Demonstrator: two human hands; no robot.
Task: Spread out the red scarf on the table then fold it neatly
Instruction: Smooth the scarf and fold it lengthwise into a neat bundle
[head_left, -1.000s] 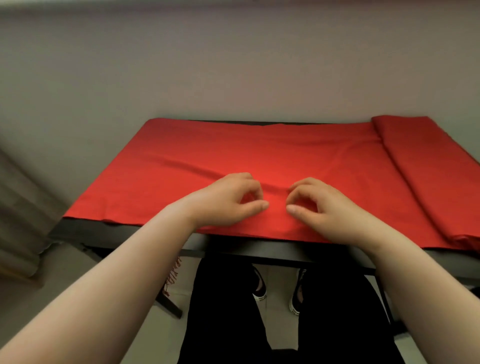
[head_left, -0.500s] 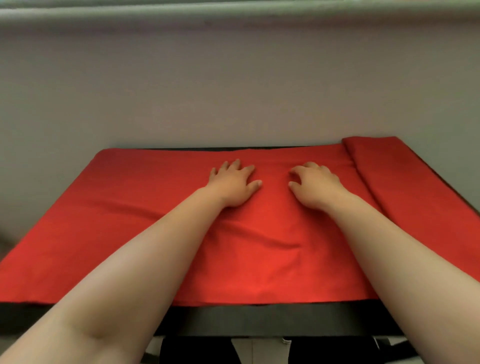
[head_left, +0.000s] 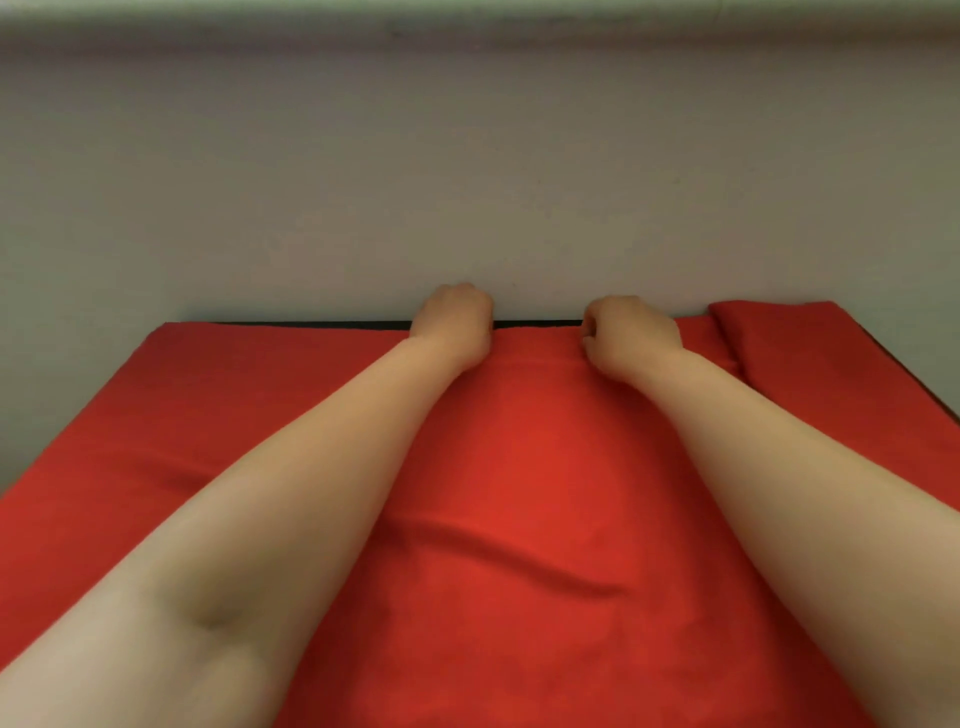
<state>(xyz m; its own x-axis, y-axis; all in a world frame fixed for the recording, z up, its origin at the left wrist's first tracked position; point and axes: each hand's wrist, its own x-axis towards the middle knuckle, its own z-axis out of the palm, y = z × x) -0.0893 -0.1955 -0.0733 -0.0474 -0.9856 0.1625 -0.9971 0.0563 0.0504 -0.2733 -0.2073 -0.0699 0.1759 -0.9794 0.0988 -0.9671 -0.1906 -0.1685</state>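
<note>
The red scarf (head_left: 519, 467) lies spread over the dark bench (head_left: 535, 323), filling the lower frame, with a shallow wrinkle near the bottom centre. Your left hand (head_left: 454, 325) and right hand (head_left: 631, 335) sit at its far edge, fingers (head_left: 460, 293) curled tight onto the cloth, tips hidden. A doubled-over stretch (head_left: 805, 343) lies at the upper right. A plain grey wall (head_left: 467, 182) stands behind.

I seem to be looking into a plain indoor room: a bare, pale wall (head_left: 467, 182) with a lighter band (head_left: 467, 18) along its top, and a dark table (head_left: 535, 324) right up against it (home or office, I can't tell).
</note>
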